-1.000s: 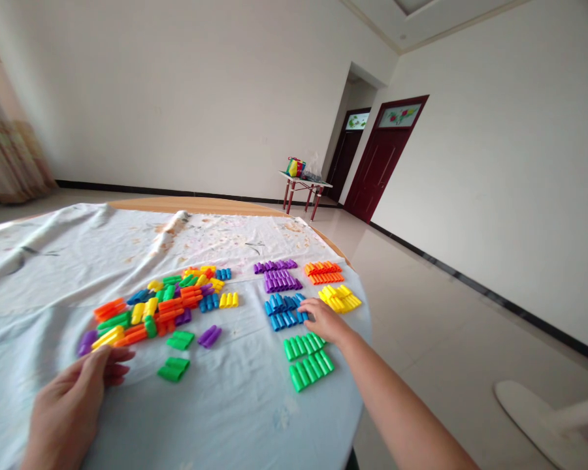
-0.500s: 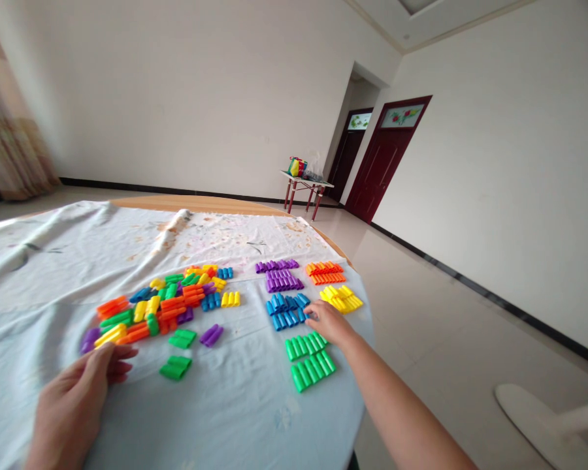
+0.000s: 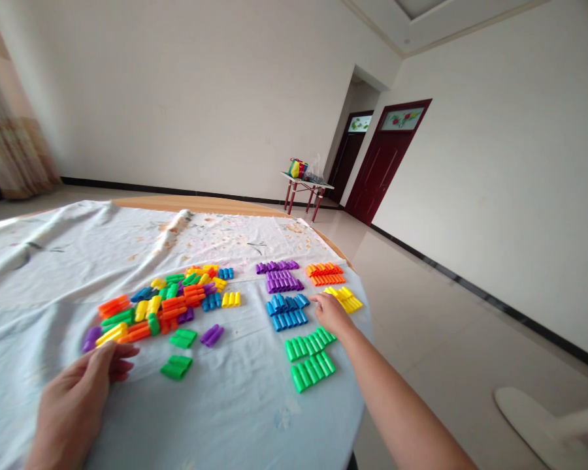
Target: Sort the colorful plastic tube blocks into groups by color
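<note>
Left grip [image 3: 76,395] slightly parted, right grip [image 3: 334,316] half-curled beside blue tubes [image 3: 289,319]

A plain white back wall [image 3: 176,98] meets a white right wall [image 3: 509,170] at a corner, both edged at the foot by a black baseboard [image 3: 200,192]. The pale, glossy tile floor [image 3: 421,339] carries soft reflections. Near the corner stands a dark red door [image 3: 385,166] with a flower-patterned glass transom [image 3: 402,119]; a darker door [image 3: 345,156] sits in the recess beside it. Before the recess, a small side table [image 3: 318,186] on reddish legs holds a multicoloured bag [image 3: 298,168] and a clear plastic bag [image 3: 316,166]. A patterned beige curtain [image 3: 14,143] hangs at far left. Overhead, the white ceiling [image 3: 379,19] has cream moulding.
</note>
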The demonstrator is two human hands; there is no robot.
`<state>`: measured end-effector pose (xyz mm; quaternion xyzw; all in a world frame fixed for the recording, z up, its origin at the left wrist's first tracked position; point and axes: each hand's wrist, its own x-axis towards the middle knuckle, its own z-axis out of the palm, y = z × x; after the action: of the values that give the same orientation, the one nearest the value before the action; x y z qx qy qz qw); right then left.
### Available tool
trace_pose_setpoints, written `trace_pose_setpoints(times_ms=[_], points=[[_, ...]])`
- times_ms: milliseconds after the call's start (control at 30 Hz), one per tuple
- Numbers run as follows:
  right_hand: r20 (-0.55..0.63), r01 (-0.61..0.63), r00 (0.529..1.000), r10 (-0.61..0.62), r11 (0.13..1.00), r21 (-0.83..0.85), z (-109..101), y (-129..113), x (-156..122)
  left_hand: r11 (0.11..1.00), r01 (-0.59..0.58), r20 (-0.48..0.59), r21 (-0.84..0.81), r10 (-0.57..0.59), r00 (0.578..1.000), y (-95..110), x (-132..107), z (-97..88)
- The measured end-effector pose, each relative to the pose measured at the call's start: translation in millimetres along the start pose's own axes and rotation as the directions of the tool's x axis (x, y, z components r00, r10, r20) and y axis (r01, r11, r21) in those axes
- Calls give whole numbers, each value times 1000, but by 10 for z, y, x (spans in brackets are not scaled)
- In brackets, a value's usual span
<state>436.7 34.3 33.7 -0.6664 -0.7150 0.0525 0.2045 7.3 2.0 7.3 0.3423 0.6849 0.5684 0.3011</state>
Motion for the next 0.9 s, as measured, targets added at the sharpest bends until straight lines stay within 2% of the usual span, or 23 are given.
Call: trace_pose_setpoints(times_ms=[233, 367, 433, 533, 600, 667, 767, 900], points=[[10, -17, 1000, 17, 1000, -11, 164, 33, 71, 998, 39, 9, -46, -39, 999, 130, -102, 7], [-34, -6, 999, 6, 1000, -5, 98, -10, 78, 998, 41, 36, -41, -39, 999, 95, -70, -3], [-80, 4, 997, -4, 1000, 1, 29, -109, 61, 999, 30, 51, -38, -29, 998, 63, -44, -4], [-219, 99, 973, -68, 986, 135, -45, -440, -34, 997, -10, 77, -81, 17, 997, 25, -21, -1], [-286, 211, 950, -126, 934, 290, -38, -764, -153, 994, -29, 89, -107, 38, 995, 9, -18, -1], [-261, 268, 950, -169, 870, 413, 30, -1107, -295, 992, -34, 92, -119, 45, 995, -3, -22, -5], [-161, 237, 971, -178, 818, 523, 232, -1520, -472, 989, -40, 87, -142, 52, 995, -3, -38, -13], [-54, 160, 986, -159, 802, 575, 545, -1738, -556, 985, -39, 78, -169, 53, 996, 27, -67, -16]])
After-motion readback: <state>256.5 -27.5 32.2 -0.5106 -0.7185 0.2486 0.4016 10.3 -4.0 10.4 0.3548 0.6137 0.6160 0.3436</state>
